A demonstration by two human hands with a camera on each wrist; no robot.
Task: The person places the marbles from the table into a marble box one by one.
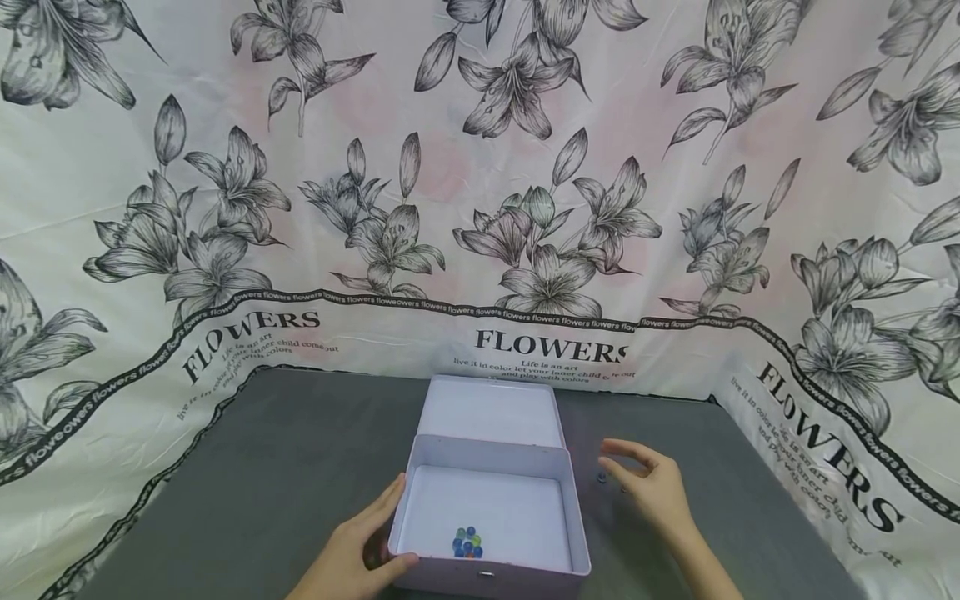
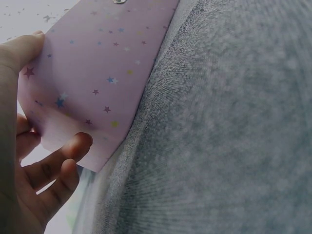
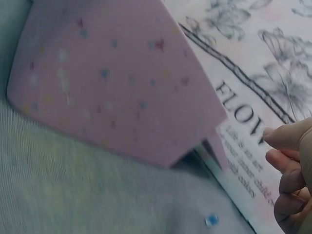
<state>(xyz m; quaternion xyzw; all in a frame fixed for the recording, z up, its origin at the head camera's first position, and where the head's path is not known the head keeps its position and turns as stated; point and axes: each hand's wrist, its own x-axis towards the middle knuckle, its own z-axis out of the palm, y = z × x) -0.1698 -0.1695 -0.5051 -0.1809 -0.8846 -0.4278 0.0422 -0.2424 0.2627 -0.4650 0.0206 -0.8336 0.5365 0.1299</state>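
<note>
A lilac box (image 1: 573,508) with a star print on its outside stands with its hinged lid (image 1: 491,408) folded back. Several glass marbles (image 1: 468,546), blue, green and orange, lie together inside near the front wall. My left hand (image 1: 356,542) grips the box's front left corner, thumb at the front rim and fingers along the left side. To the right of the box, my right hand (image 1: 652,487) hovers with thumb and index finger bent towards each other, a gap between their tips and nothing visible in it. Just below those fingertips a blue marble (image 3: 211,220) lies on the table.
The dark grey table (image 1: 300,467) extends on both sides of the box. Behind it and along the sides hangs a white cloth (image 1: 390,333) printed with flowers and lettering. The folded-back lid reaches close to the cloth's lower edge.
</note>
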